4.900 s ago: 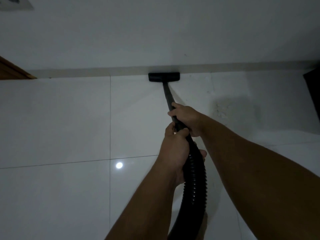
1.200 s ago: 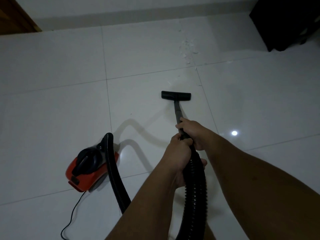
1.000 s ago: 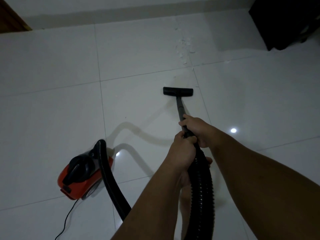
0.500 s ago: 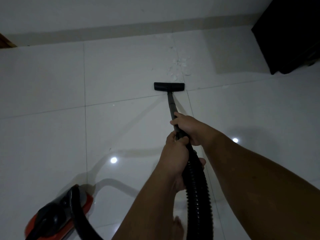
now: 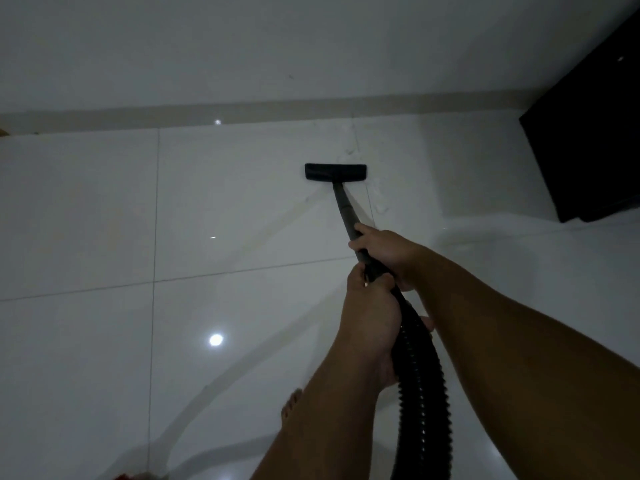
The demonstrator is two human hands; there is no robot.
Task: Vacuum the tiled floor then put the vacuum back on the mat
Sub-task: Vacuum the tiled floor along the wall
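Dim room, view from head down. Both hands grip black vacuum wand (image 5: 346,213). Right hand (image 5: 388,252) ahead, fingers wrapped round wand. Left hand (image 5: 369,317) just behind, fingers clenched where wand meets ribbed hose (image 5: 424,393). Flat nozzle (image 5: 335,172) rests on glossy white tiled floor (image 5: 86,209), near wall base. Faint white debris just beside nozzle. Dark furniture (image 5: 588,150) at right. Bare foot (image 5: 289,407) below.

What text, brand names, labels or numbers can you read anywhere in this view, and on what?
None can be read.
Floor nozzle: plain black, no lettering visible.
Wand and ribbed hose: no markings visible.
Dark cabinet: one small pale speck, too small to read.
Wall and tiled floor: only light reflections, no signs.
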